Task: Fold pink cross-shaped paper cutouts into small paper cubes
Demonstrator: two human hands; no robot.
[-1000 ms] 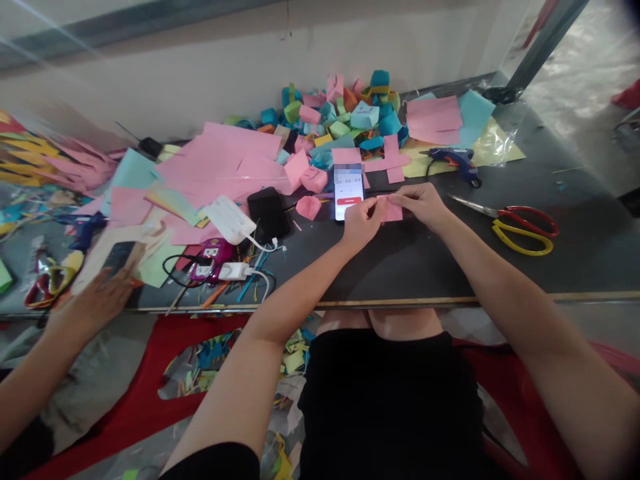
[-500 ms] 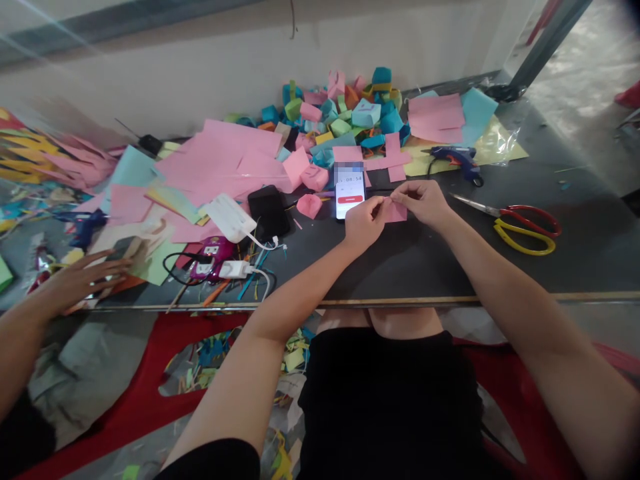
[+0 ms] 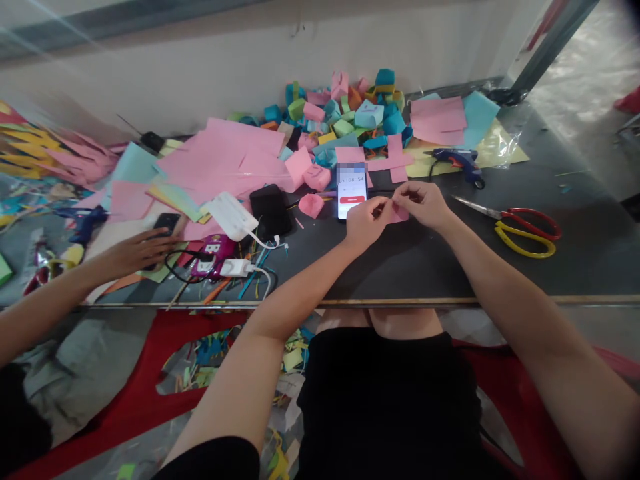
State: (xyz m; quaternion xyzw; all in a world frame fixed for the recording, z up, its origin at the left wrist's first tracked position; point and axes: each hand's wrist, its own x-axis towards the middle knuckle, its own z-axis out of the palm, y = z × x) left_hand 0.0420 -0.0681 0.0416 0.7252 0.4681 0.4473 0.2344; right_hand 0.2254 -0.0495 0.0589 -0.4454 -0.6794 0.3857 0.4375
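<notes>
Stretching across the view, a dark grey table [image 3: 500,273] runs along a pale wall [image 3: 190,80], its front edge trimmed in a light brown strip. At upper right a slanted grey post [image 3: 555,53] stands before a shiny, light-coloured floor [image 3: 600,73]. Below the table edge, a red chair [image 3: 125,393] shows at left, above colourful scraps [image 3: 295,353] scattered on the ground. Broad pink sheets [image 3: 215,160] overlap on the table's left half; a heap of folded paper pieces [image 3: 345,117] in blue, green, pink and orange lies near the wall. At far right rest scissors [image 3: 527,230] with one red and one yellow handle, and beyond them a blue glue gun [image 3: 455,159] on yellow paper. Another person's hand [image 3: 130,257] reaches in from the left, touching a dark rectangular object [image 3: 167,225]. In the middle, the left hand [image 3: 367,220] and right hand [image 3: 424,203] nearly meet, both with thumb and fingers drawn narrow, pinching a small pink paper [image 3: 399,214] just above the tabletop. A lit phone [image 3: 352,191] lies just beside the left hand. The purple socket block [image 3: 214,255], with cords plugged in, sits near the front edge.
</notes>
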